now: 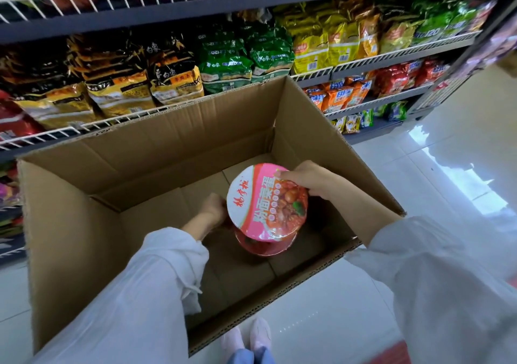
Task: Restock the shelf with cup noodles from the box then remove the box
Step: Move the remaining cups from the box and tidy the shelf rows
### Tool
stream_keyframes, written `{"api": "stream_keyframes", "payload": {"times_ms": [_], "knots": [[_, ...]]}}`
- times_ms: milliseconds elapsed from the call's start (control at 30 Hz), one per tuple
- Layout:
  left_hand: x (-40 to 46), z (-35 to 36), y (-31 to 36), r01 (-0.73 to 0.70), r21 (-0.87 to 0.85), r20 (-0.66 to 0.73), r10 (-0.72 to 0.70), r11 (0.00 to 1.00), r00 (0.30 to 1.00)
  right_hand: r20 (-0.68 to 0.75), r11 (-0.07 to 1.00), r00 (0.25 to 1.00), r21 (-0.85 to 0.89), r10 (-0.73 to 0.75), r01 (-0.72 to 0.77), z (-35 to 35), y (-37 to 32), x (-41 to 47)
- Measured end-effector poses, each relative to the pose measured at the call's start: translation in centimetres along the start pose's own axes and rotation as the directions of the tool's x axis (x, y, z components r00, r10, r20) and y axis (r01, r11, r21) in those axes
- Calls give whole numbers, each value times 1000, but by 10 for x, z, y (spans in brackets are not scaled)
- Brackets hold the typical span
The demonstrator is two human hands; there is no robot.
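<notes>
Both hands are down inside the cardboard box (84,224), which stands on the floor (419,279) in front of the shelf (195,106). Right hand (305,180) grips the rim of the upper cup noodles (265,201), fingers curled over the pink lid's far edge, thumb side hidden. Left hand (212,210) reaches w/ fingers curled toward a second cup (263,247) lying just under the first; whether it's actually gripping can't be told, the lid covers the contact.

Step in hand, by the look of it: lifting the last cups out. No others show in the box, so it's prob. near the end.

To do it well: hold each cup by the wall & rim, not the film lid, which dents easily. Lift straight up to clear the box wall & flaps, keep lids level, then set them upright on the shelf, label facing out.
</notes>
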State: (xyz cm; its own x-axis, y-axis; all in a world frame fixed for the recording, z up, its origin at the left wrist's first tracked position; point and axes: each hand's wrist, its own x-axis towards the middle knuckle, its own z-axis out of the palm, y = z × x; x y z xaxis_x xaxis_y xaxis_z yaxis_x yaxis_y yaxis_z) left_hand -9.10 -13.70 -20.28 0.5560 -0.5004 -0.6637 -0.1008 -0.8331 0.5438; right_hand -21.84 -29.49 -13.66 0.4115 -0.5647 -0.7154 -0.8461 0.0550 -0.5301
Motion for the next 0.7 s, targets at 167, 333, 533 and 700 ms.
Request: {"api": "stream_keyframes", "payload": {"times_ms": [167, 333, 533, 700], "knots": [[-1, -8, -10, 86, -76, -82, -93, 993, 992, 234, 947, 949, 187, 214, -259, 9, 3, 3], [-9, -15, -9, 153, -129, -140, -171, 980, 975, 505, 924, 852, 244, 139, -295, 18, 4, 4], [-23, -26, -15, 303, -589, 180, -244, 749, 953, 462, 955, 879, 188, 118, -227, 31, -4, 4], [-45, -44, -1, 258, -712, 211, -151, 653, 966, 410, 939, 912, 305, 25, -163, 30, -7, -8]]}}
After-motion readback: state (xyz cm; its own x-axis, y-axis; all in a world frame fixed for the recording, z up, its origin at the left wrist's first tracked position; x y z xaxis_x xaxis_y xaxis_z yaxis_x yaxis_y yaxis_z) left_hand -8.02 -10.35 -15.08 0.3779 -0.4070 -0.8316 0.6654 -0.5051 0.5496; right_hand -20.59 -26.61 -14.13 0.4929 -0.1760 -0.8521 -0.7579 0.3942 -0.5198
